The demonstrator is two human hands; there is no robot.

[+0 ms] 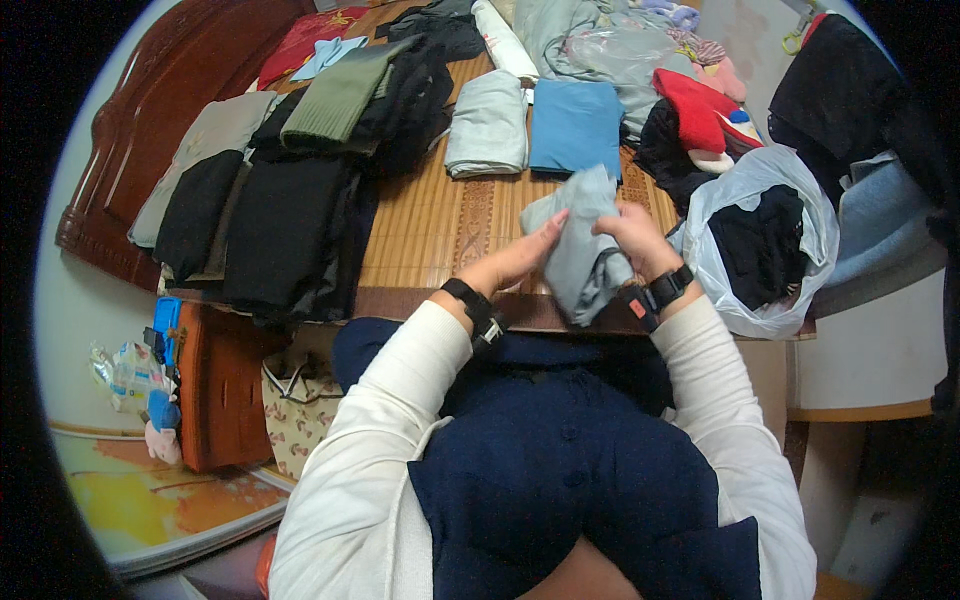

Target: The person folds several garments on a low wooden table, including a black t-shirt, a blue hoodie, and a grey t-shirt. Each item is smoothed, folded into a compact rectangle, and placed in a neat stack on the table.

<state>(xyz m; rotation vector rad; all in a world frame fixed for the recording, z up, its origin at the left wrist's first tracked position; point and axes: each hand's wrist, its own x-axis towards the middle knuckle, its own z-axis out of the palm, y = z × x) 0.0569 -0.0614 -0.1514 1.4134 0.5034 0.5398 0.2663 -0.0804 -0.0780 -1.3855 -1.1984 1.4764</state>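
Note:
A bunched grey cloth garment [581, 244] is held up over the near edge of the bamboo-slat mat [420, 232]. My left hand [517, 259] grips its left side, with the thumb lying on the fabric. My right hand [637, 236] grips its right side, thumb on top. Beyond the hands lie a folded pale grey garment [487, 124] and, to its right, a folded blue garment [575, 126]. Folded black clothes [289, 225] are stacked on the left, with a green ribbed knit garment [337, 97] behind them.
A white plastic bag [701, 225] holding black cloth stands at the right edge. Behind it lie a red plush item [686, 112] and loose clothes. A carved wooden headboard [142, 127] borders the left side, with a wooden cabinet [225, 390] below. Dark clothing [832, 90] hangs at the far right.

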